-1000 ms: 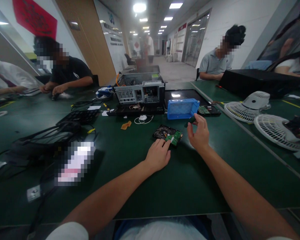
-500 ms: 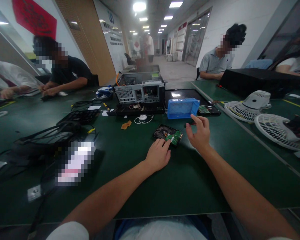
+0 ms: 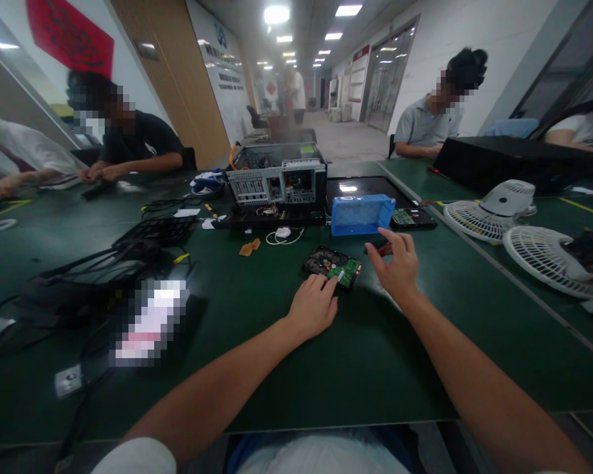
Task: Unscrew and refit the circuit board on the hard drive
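A hard drive (image 3: 321,262) lies on the green table with its circuit board (image 3: 344,271) facing up. My left hand (image 3: 313,305) holds it down, fingertips curled over its near edge. Just right of the drive, my right hand (image 3: 396,263) is closed, thumb and fingers around a dark screwdriver (image 3: 374,248). Most of the screwdriver's handle is hidden by the fingers, and its tip is hard to make out. Behind that hand stands a blue plastic tray (image 3: 360,216) tipped on its side.
An opened computer case (image 3: 277,178) stands at the back, beside a dark flat panel (image 3: 370,189). Another drive (image 3: 413,218) lies right of the tray. White fan parts (image 3: 548,260) are at right; a black bag (image 3: 64,283) and glowing pixelated object (image 3: 151,322) at left. Co-workers sit across.
My right hand has shifted slightly right and down with the screwdriver, a little away from the drive. The left hand and the hard drive stay in place.
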Tool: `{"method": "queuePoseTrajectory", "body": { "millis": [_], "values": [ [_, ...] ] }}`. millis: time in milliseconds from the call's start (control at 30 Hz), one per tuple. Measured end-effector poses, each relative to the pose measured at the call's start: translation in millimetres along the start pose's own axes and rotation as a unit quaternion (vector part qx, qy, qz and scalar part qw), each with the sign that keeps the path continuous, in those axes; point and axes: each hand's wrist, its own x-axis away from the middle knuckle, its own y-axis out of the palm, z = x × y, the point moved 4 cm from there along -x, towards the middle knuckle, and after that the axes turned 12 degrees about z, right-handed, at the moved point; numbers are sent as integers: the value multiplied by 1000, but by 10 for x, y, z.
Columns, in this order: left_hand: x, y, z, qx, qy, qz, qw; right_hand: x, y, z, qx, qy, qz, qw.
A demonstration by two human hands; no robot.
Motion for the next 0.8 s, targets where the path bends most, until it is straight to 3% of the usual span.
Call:
{"method": "queuePoseTrajectory", "body": {
  "millis": [467, 600, 800],
  "values": [
    [-1, 20, -6, -7, 5, -5, 1000, 24, 49, 54, -40, 18, 1, 999],
    [2, 11, 0, -4, 4, -2, 1000, 81, 89, 122, -56, 49, -19, 997],
    [1, 16, -1, -5, 2, -9, 1000, 104, 117, 66, -68, 41, -43, 996]
  ]
}}
